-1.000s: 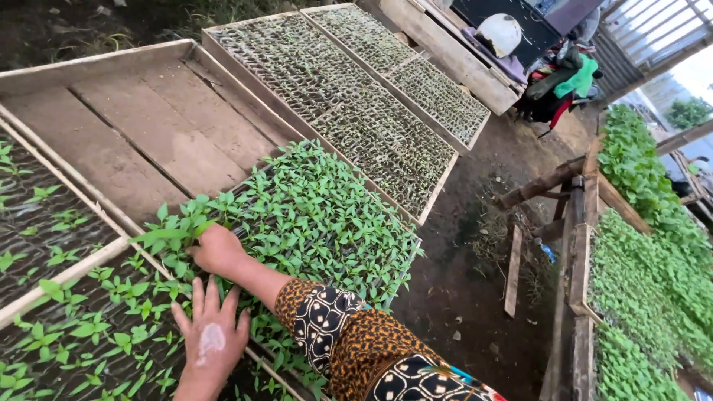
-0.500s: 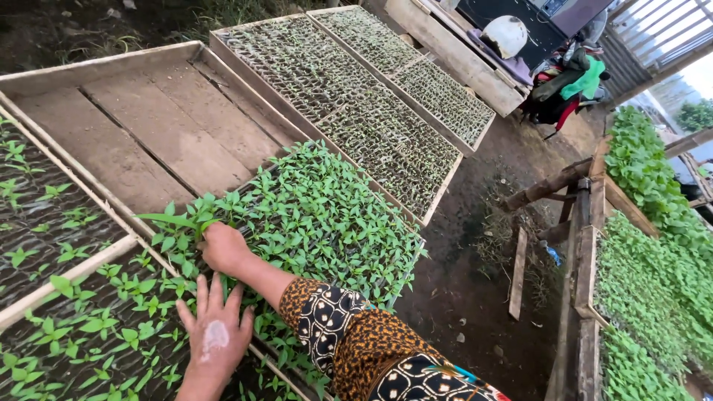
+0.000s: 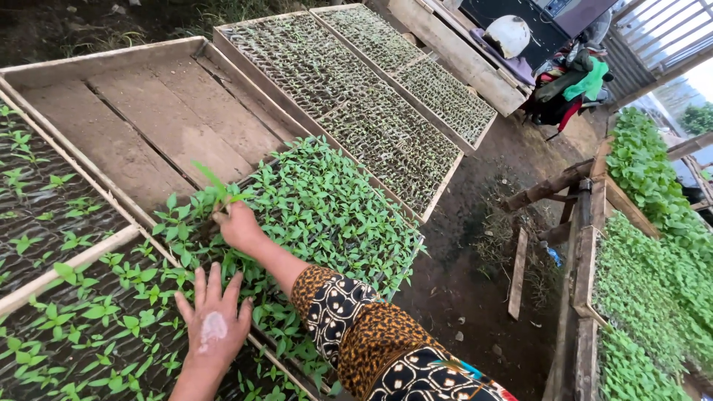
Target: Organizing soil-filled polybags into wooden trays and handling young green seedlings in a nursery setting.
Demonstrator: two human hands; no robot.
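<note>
Far left of the dense seedling block (image 3: 334, 215): sparse bed (image 3: 44, 223) of small plants in dark soil, closed off by a wooden rail (image 3: 67, 263) slanting toward the block's near-left corner.

At the block's near-left edge: left hand (image 3: 215, 327), flat and wide, fingers spread on the leaves, holding nothing, a pale smear on its back. Sits much as half a second ago.

Just up-left of the block's left edge: right hand (image 3: 239, 226), closed narrow round a single seedling (image 3: 212, 186). Differs from half a second ago: then sunk fist-down among the leaves, now raised a little, with the stem and leaves standing clear above the knuckles. Judging by that, seedling lifted free of the block and in the grip; roots hidden inside the fist.

Behind the block on its left: bare plank bed (image 3: 171, 119), open, with a raised wooden rim.

Behind the block on its right: sprouting trays (image 3: 356, 104), touching its far edge, no gap between.

Right of the block: earth path (image 3: 475, 282), the only open strip, the block's right edge dropping straight to it.

Further right of the block: wooden posts (image 3: 579, 245), then a leafy bed (image 3: 653, 245), well apart from both hands.
</note>
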